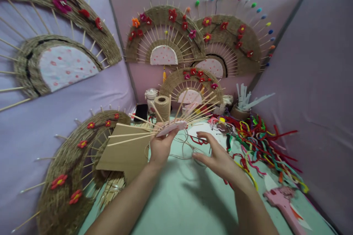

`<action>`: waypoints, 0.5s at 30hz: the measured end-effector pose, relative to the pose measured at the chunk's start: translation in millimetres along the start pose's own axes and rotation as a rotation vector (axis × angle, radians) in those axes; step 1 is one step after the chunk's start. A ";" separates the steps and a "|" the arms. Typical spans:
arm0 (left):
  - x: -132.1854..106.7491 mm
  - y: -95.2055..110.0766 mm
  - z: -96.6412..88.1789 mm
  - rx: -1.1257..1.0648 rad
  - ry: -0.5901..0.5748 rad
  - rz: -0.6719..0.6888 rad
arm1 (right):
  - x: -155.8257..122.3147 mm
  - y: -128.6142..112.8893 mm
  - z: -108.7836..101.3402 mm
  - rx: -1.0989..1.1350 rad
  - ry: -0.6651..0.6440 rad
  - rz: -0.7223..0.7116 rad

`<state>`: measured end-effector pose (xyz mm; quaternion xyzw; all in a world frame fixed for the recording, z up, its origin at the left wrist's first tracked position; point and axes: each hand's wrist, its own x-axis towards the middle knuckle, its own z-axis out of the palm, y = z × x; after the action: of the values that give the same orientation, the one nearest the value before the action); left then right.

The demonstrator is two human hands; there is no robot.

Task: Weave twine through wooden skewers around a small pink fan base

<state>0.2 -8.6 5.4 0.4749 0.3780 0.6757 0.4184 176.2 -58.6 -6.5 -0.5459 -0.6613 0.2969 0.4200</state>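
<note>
My left hand [162, 147] is closed around the base of a small fan frame [172, 127], a pale half-round piece with thin wooden sticks spreading out from it. Several sticks point left and others rise up and to the right. My right hand [219, 158] is apart from the frame, to its right, with thumb and forefinger spread. Thin loops of twine [183, 150] hang below the frame and run close to my right thumb. Whether the twine touches that thumb I cannot tell.
A twine spool [162, 108] stands behind the frame. Cardboard [127, 147] lies left, over bundled sticks [113, 189]. Tangled pipe cleaners [259, 143] and a pink glue gun [284, 205] lie right. Finished twine fans [162, 11] hang on the rear panel.
</note>
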 end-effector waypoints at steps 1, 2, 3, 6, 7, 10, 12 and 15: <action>-2.3 2.1 0.7 0.015 -0.025 -0.008 | 4.9 -7.5 10.2 0.066 0.046 -0.024; -4.2 4.0 1.4 0.020 -0.042 -0.014 | 9.6 -14.4 21.0 0.160 0.094 -0.047; -5.3 5.7 1.9 0.018 -0.055 -0.018 | 13.6 -20.2 31.4 0.277 0.122 -0.058; -4.4 7.5 2.0 0.002 -0.070 0.004 | 19.7 -29.4 52.3 0.631 0.070 0.063; -3.2 6.9 1.6 0.001 -0.064 0.013 | 20.0 -30.1 54.1 0.709 0.043 0.109; 0.8 2.9 0.8 -0.019 -0.063 0.008 | 20.6 -30.0 46.5 0.764 0.083 0.146; 2.0 -0.4 0.8 -0.032 -0.078 -0.005 | 23.1 -31.0 37.2 0.674 0.210 0.096; 1.2 -3.7 1.5 -0.002 -0.067 -0.026 | 31.0 -35.8 27.7 0.486 0.390 0.019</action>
<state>2.2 -6.0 2.8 0.4917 0.3693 0.6543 0.4402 133.3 -34.8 18.1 -0.4822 -0.4729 0.3401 0.6544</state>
